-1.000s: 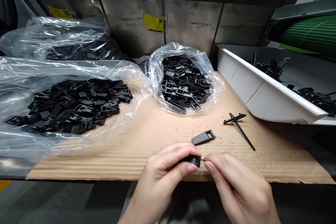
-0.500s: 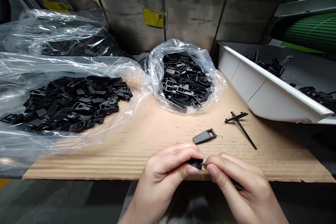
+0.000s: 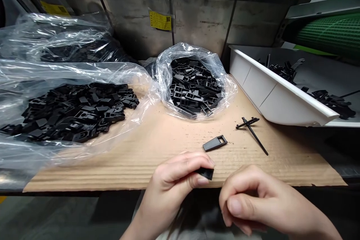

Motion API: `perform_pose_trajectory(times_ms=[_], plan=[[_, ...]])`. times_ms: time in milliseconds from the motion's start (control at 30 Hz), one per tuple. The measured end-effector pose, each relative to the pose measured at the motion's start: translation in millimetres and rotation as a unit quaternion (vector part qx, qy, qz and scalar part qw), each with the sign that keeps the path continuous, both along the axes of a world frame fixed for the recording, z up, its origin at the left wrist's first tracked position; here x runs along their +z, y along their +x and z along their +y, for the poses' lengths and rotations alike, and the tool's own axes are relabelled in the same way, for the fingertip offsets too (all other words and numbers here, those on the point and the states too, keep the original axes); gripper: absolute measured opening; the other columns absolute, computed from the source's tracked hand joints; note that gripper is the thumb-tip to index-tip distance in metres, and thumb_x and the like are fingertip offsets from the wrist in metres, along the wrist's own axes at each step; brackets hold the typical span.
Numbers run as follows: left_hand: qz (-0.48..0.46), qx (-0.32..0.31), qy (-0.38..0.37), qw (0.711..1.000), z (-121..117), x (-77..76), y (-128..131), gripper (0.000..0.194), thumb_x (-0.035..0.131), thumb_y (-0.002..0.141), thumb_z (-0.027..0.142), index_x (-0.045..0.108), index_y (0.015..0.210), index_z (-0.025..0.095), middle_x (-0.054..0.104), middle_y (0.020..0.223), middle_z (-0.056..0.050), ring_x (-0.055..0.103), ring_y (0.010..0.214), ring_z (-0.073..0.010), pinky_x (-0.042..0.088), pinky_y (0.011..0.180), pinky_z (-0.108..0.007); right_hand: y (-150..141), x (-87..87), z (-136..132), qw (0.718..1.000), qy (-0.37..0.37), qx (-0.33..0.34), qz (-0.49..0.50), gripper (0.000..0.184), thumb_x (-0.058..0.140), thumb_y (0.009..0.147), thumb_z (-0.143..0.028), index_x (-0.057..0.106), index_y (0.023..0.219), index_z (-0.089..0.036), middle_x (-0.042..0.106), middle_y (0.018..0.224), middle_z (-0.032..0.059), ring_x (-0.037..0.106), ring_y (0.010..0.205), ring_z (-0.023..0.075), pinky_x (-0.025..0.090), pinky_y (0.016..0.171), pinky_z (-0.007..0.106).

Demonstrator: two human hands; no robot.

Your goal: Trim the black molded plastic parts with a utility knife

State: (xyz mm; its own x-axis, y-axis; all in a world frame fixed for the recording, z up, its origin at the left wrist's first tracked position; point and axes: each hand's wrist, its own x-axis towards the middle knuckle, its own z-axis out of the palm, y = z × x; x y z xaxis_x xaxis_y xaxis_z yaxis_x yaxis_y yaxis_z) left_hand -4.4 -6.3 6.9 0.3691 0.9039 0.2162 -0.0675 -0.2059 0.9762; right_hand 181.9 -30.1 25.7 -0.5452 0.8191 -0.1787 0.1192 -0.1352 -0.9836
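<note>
My left hand (image 3: 176,182) pinches a small black plastic part (image 3: 205,173) between thumb and fingers, just in front of the cardboard sheet's near edge (image 3: 112,180). My right hand (image 3: 258,202) hangs lower right of it, fingers curled in with the thumb tucked; whatever it holds is hidden. Another flat black plastic part (image 3: 215,143) with a loop end lies on the cardboard just beyond my left hand. Further right on the cardboard rests a thin black sprue (image 3: 251,132) with a cross piece.
An open clear bag (image 3: 194,82) of black parts stands at the back centre. A large clear bag (image 3: 70,110) with a heap of black parts fills the left. A white tray (image 3: 278,93) with more black pieces slopes at the right, beside a green conveyor (image 3: 326,33).
My right hand has pulled away from the part in my left hand, moving down and right, and the thin piece between them is no longer visible. The left hand has stayed put.
</note>
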Motion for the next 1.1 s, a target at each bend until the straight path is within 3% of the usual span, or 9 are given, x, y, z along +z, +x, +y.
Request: perform_pose_trajectory(times_ms=[67, 133, 233, 300, 500, 667, 933, 1000, 1100], plan=[[0.018, 0.017, -0.005, 1.000, -0.3, -0.6, -1.3, 0.024, 0.064, 0.076, 0.009, 0.071, 0.086, 0.029, 0.069, 0.090, 0.003, 0.061, 0.091, -0.0166, 0.044, 0.082, -0.020, 2.1, -2.6, -5.0, 0.998, 0.023, -0.063, 0.004, 0.021, 0.056, 0.080, -0.036, 0.067, 0.079, -0.019, 0.057, 0.057, -0.0023, 0.043, 0.043, 0.0046, 0.034, 0.039, 0.014], [0.032, 0.027, -0.015, 0.999, -0.9, -1.1, -2.1, 0.026, 0.062, 0.078, 0.012, 0.068, 0.095, 0.031, 0.068, 0.093, 0.003, 0.060, 0.089, -0.0156, 0.044, 0.081, -0.020, 2.3, -7.6, -10.5, 0.977, 0.132, -0.161, -0.041, 0.016, 0.053, 0.082, -0.025, 0.066, 0.092, -0.024, 0.063, 0.069, -0.0011, 0.052, 0.051, 0.0069, 0.045, 0.048, 0.016], [0.036, 0.018, -0.008, 0.999, -1.3, -1.0, -0.9, 0.025, 0.056, 0.083, 0.013, 0.066, 0.098, 0.029, 0.064, 0.096, 0.001, 0.059, 0.090, -0.0154, 0.043, 0.081, -0.020, -1.3, -16.2, -16.3, 0.887, 0.374, -0.222, -0.157, 0.032, 0.049, 0.083, -0.011, 0.059, 0.111, -0.024, 0.064, 0.076, 0.0012, 0.059, 0.062, 0.0109, 0.050, 0.060, 0.020], [0.034, 0.016, 0.014, 0.999, -1.1, -0.3, 0.8, 0.021, 0.055, 0.083, 0.011, 0.068, 0.090, 0.026, 0.062, 0.094, 0.000, 0.058, 0.090, -0.0153, 0.043, 0.081, -0.019, -5.7, -20.2, -18.0, 0.846, 0.446, -0.205, -0.209, 0.037, 0.051, 0.082, -0.010, 0.055, 0.116, -0.022, 0.062, 0.077, 0.0029, 0.060, 0.068, 0.0135, 0.050, 0.061, 0.022], [0.033, 0.011, 0.030, 0.999, -0.3, 0.6, 2.2, 0.019, 0.056, 0.082, 0.010, 0.067, 0.088, 0.024, 0.061, 0.090, 0.000, 0.057, 0.089, -0.0147, 0.042, 0.080, -0.017, -19.5, -21.8, -17.5, 0.846, 0.436, -0.228, -0.204, 0.023, 0.047, 0.085, -0.015, 0.059, 0.104, -0.021, 0.055, 0.066, 0.0010, 0.055, 0.062, 0.0139, 0.044, 0.054, 0.023], [0.034, 0.007, 0.034, 0.999, -0.5, 0.9, 1.5, 0.017, 0.057, 0.081, 0.011, 0.067, 0.087, 0.024, 0.061, 0.088, 0.000, 0.058, 0.087, -0.0147, 0.043, 0.076, -0.016, -22.9, -19.0, -13.6, 0.851, 0.424, -0.217, -0.223, 0.017, 0.045, 0.085, -0.016, 0.060, 0.082, -0.020, 0.053, 0.062, -0.0006, 0.054, 0.057, 0.0118, 0.041, 0.052, 0.022], [0.032, -0.030, 0.007, 0.999, 2.4, 4.5, 1.4, 0.012, 0.057, 0.082, 0.016, 0.068, 0.082, 0.022, 0.061, 0.083, 0.000, 0.058, 0.080, -0.0140, 0.044, 0.072, -0.016, -22.2, -21.1, -10.9, 0.861, 0.403, -0.223, -0.218, 0.016, 0.046, 0.085, -0.018, 0.060, 0.079, -0.020, 0.050, 0.060, -0.0010, 0.052, 0.056, 0.0118, 0.040, 0.051, 0.022], [0.036, -0.034, -0.002, 0.999, 3.0, 5.6, 0.9, 0.012, 0.057, 0.082, 0.016, 0.068, 0.081, 0.021, 0.061, 0.082, 0.000, 0.058, 0.080, -0.0142, 0.043, 0.073, -0.017, -23.4, -26.4, -11.2, 0.843, 0.434, -0.238, -0.209, 0.013, 0.048, 0.084, -0.014, 0.059, 0.082, -0.019, 0.051, 0.061, 0.0001, 0.050, 0.056, 0.0121, 0.040, 0.051, 0.024], [0.039, -0.036, -0.012, 0.999, 3.0, 6.6, 0.9, 0.012, 0.057, 0.082, 0.017, 0.068, 0.079, 0.020, 0.062, 0.080, 0.000, 0.058, 0.078, -0.0144, 0.043, 0.073, -0.018, -25.5, -35.7, -11.8, 0.771, 0.528, -0.287, -0.210, 0.017, 0.053, 0.079, -0.009, 0.059, 0.093, -0.016, 0.057, 0.065, 0.0033, 0.050, 0.057, 0.0135, 0.039, 0.051, 0.026]])
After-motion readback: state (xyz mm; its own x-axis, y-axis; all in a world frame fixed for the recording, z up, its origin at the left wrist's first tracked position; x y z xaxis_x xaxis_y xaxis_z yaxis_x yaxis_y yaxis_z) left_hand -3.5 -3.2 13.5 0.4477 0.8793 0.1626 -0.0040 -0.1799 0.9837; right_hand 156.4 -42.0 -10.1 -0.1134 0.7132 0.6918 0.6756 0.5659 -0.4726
